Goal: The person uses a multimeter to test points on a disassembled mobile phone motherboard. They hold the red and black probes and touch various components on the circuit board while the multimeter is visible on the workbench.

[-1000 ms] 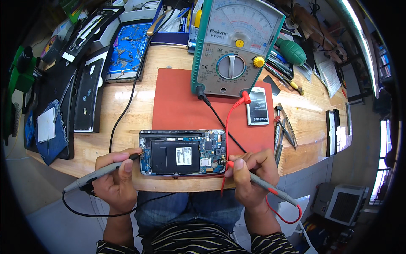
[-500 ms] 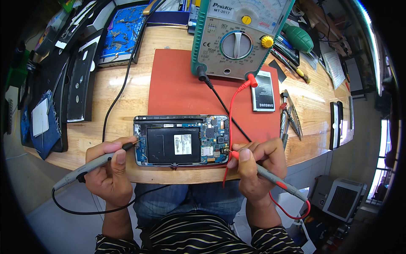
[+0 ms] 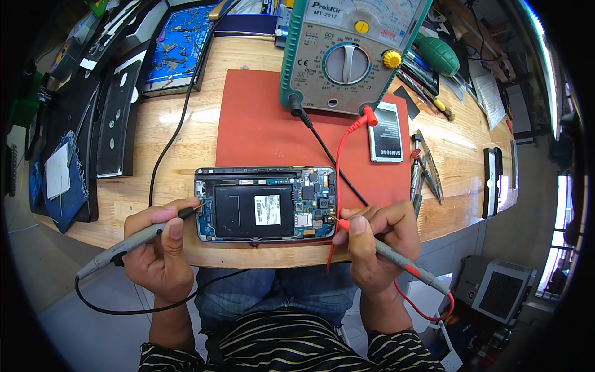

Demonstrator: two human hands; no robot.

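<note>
An opened smartphone (image 3: 245, 214) lies flat at the table's front edge, its circuit boards and dark battery bay exposed. My left hand (image 3: 162, 248) is closed round a grey and black test probe (image 3: 133, 240), whose tip meets the phone's left end. In my right hand (image 3: 383, 239) is a grey and red test probe (image 3: 403, 263); its tip is at the board on the phone's right end. Whether either tip makes contact is too small to tell. Beyond the phone stands an analog multimeter (image 3: 316, 77) with black and red leads plugged in.
The phone and multimeter are on a red-brown mat (image 3: 260, 124). A phone battery (image 3: 387, 139) lies right of the meter, near tweezers (image 3: 432, 167). A blue parts tray (image 3: 176, 46) and black boxes (image 3: 118, 118) stand at the left. A green squeeze bulb (image 3: 437, 56) sits back right.
Almost nothing differs. The whole view has shifted by a few pixels; both hands hold their probes at the same ends of the phone.
</note>
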